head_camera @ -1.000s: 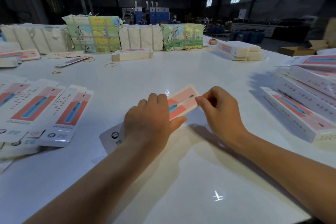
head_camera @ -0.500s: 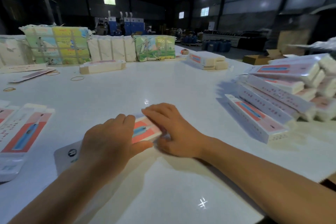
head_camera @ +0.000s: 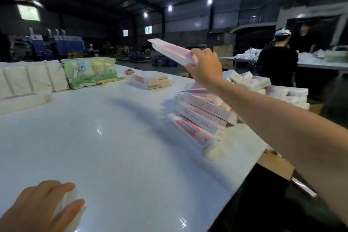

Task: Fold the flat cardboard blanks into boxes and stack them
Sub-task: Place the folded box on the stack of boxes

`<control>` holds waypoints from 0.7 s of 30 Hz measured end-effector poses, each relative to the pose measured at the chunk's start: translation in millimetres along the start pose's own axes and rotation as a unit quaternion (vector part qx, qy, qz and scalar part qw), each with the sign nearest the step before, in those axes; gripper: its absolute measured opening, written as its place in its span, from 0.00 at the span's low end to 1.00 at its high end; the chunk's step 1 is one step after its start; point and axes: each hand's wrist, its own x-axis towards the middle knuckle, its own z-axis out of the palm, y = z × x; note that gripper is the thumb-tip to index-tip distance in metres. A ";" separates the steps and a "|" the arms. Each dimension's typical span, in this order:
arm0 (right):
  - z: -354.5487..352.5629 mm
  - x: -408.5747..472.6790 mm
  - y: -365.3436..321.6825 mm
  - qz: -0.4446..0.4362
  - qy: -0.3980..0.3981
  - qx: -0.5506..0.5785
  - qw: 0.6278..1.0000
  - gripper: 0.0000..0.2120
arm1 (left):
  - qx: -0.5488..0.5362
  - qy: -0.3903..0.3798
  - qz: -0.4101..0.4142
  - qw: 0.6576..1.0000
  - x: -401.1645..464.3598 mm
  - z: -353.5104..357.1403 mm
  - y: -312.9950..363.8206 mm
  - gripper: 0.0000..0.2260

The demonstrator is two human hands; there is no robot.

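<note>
Folded box (head_camera: 170,51) now aloft in right hand (head_camera: 205,66)

Table (head_camera: 116,137): smooth, glossy white top (reflects ceiling lamps). Boxes (head_camera: 199,117) at the table's right edge: matt printed cardboard.

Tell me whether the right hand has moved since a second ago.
Yes. The right hand left the white table and rose rightward, holding a folded box above the box stack.
</note>
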 end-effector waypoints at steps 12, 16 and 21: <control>-23.1 9.1 89.8 0.100 -0.044 -0.211 0.971 0.17 | 0.071 -0.067 0.002 0.995 13.5 -32.2 38.3 0.20; -22.4 10.2 1.9 -0.032 0.010 -0.050 0.998 0.17 | 0.061 -0.106 -0.098 0.988 16.4 -51.5 65.2 0.20; 12.6 -78.3 -112.3 -0.235 -0.094 0.158 0.954 0.11 | 0.093 -0.105 -0.108 0.984 10.8 -55.7 69.2 0.26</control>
